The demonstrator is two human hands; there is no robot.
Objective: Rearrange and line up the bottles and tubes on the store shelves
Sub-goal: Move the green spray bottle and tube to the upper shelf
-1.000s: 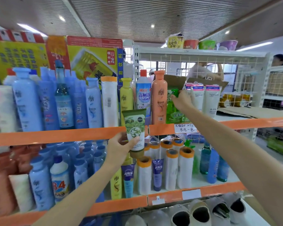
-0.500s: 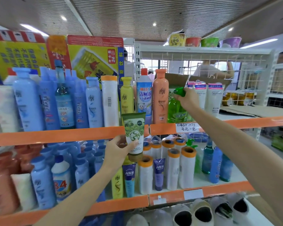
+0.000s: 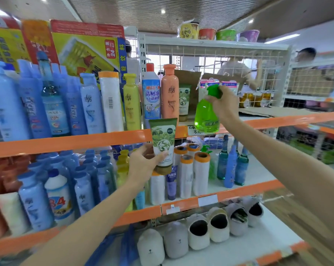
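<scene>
My left hand (image 3: 145,166) grips a green tube (image 3: 163,140) with a leaf print, held cap down in front of the upper shelf's orange edge (image 3: 70,142). My right hand (image 3: 225,106) holds a bright green bottle (image 3: 206,115) by its neck and green cap, lifted off the shelf and hanging in the air before the price label. On the upper shelf stand an orange bottle (image 3: 169,91), a blue-white bottle (image 3: 151,95), a yellow bottle (image 3: 131,102) and a second green tube (image 3: 184,100) behind the gap.
Blue bottles (image 3: 89,104) crowd the upper shelf's left. The middle shelf holds white orange-capped tubes (image 3: 200,173), blue bottles and teal bottles (image 3: 231,166). Grey slippers (image 3: 218,225) line the bottom shelf. A cardboard box (image 3: 193,79) and pink-capped tubes sit behind. People stand beyond the wire rack.
My right hand has pulled the green bottle forward off the upper shelf and lifted it into the air. My left hand has kept the green tube in about the same place.
</scene>
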